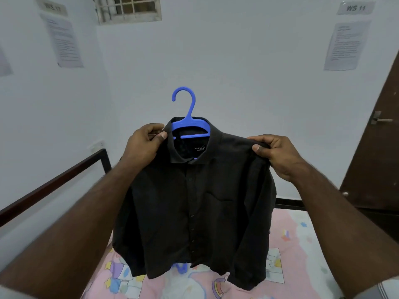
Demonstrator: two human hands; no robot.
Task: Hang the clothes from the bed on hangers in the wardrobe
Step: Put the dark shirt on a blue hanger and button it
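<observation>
A black button-up shirt (194,208) hangs in front of me on a blue plastic hanger (187,117). The hanger's hook sticks up above the collar, and its bar shows inside the neck opening. My left hand (144,143) pinches the shirt's left shoulder beside the collar. My right hand (274,154) grips the shirt's right shoulder. The shirt's hem hangs just above the bed. The wardrobe is not in view.
Below lies the bed with a pink cartoon-print sheet (287,240) and a dark frame rail (54,182) on the left. A bit of another blue hanger (181,267) peeks out under the hem. A brown door (375,160) stands at right. White walls carry paper notices.
</observation>
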